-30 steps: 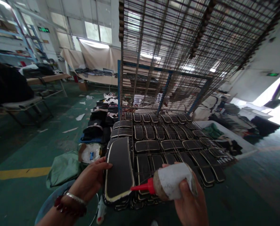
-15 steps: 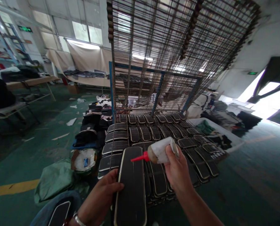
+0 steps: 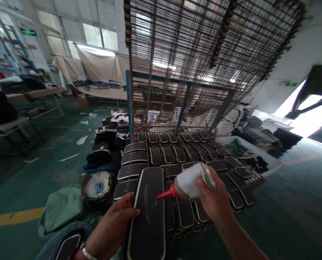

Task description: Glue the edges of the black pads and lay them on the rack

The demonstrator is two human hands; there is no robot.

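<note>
A long black panel with a pale edge (image 3: 150,227) stands tilted in front of me, and my left hand (image 3: 117,218) pinches its left side between thumb and fingers. In my right hand (image 3: 215,195) is a whitish squeeze bottle (image 3: 189,180), held sideways. Its red nozzle (image 3: 166,193) points left, with the tip over the panel's upper middle. A thin, shiny curved line of fluid shows on the panel near the tip. Behind the panel, many similar black pieces (image 3: 184,213) lie in rows on a wire rack (image 3: 177,54).
On the left are stacked dark pieces (image 3: 98,157), a round lined container (image 3: 95,184) and a green bag (image 3: 64,206). Another black panel (image 3: 68,247) lies at the bottom left, on blue cloth. A white bin (image 3: 271,164) stands right of the rack.
The bottle has moved slightly right and down, and its nozzle tip sits lower over the panel. A curved line of fluid now shows on the panel. My left hand still holds the panel.
</note>
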